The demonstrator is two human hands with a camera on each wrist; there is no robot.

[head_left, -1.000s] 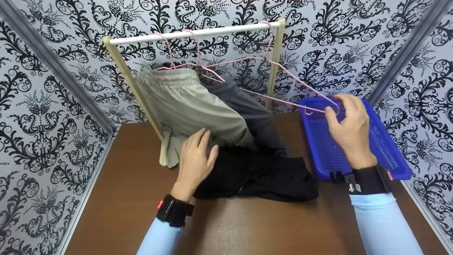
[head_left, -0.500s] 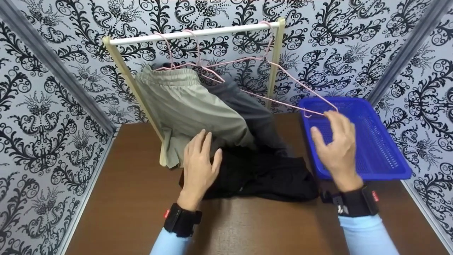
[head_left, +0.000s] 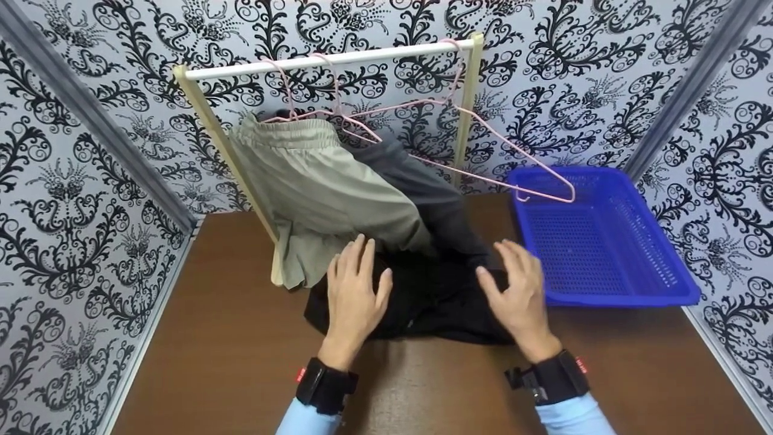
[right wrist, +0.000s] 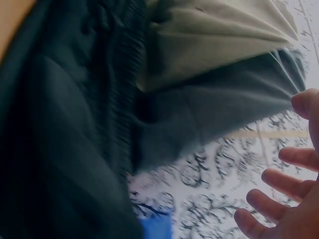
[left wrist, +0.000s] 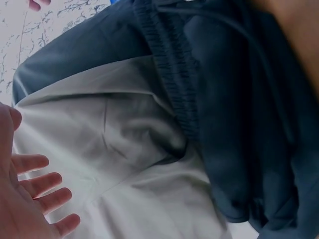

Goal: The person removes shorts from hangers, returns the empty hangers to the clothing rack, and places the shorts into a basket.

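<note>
Black shorts with an elastic waistband and a drawstring lie on the table. Over their left part is my left hand, fingers spread and holding nothing. My right hand is over their right end, likewise spread and without anything in it; whether either hand touches the cloth I cannot tell. Behind the hands, light grey-green shorts and dark grey shorts hang from pink hangers on the rack. A bare pink hanger hangs at the rod's right end.
The small rack has a white rod and wooden posts. At the right a blue plastic basket stands on the brown table, its left part beneath the bare hanger's tip. Patterned walls enclose the back and sides.
My right hand has let go of the bare hanger's corner and come down and left to the black shorts. My left hand has shifted slightly right and toward me.
</note>
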